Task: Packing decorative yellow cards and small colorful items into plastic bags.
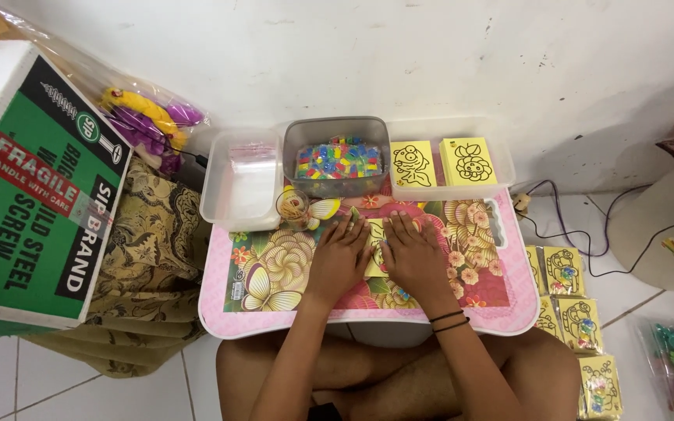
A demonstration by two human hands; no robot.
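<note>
Both my hands rest flat on a small pink lap table (220,308) printed with flowers and butterflies. My left hand (341,257) and my right hand (413,257) press side by side on a yellow card (375,243), which shows only between them. The fingers of both hands lie spread and flat. Two black bands circle my right wrist.
At the table's back stand an empty clear tub (242,183), a grey tub of coloured pieces (338,160), a small cup of rubber bands (293,206) and a clear tub holding two yellow picture cards (445,164). Packed yellow cards (579,323) lie on the floor right; a cardboard box (29,187) stands left.
</note>
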